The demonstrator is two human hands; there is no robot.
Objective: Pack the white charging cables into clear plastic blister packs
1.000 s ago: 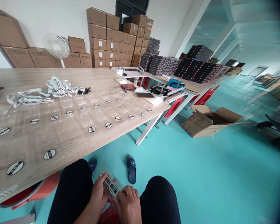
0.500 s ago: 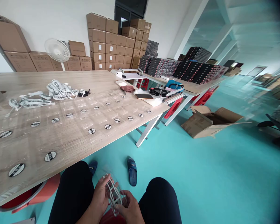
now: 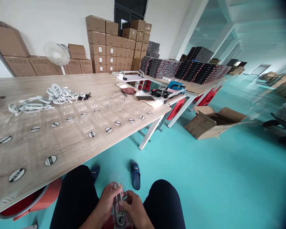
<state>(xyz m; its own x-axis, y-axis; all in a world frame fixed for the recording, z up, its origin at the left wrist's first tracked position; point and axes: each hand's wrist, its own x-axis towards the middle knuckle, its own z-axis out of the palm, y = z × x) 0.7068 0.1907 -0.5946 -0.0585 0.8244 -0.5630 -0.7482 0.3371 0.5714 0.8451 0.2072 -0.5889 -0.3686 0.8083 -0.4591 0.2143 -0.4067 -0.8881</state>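
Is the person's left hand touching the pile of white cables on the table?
Apart. The head view shows it plainly: the left hand is between the knees, while the cable pile lies on the table, well away.

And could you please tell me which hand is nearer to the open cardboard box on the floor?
Right. The right hand is on the side towards the open cardboard box, well short of it; the left hand is farther off, beyond the right hand.
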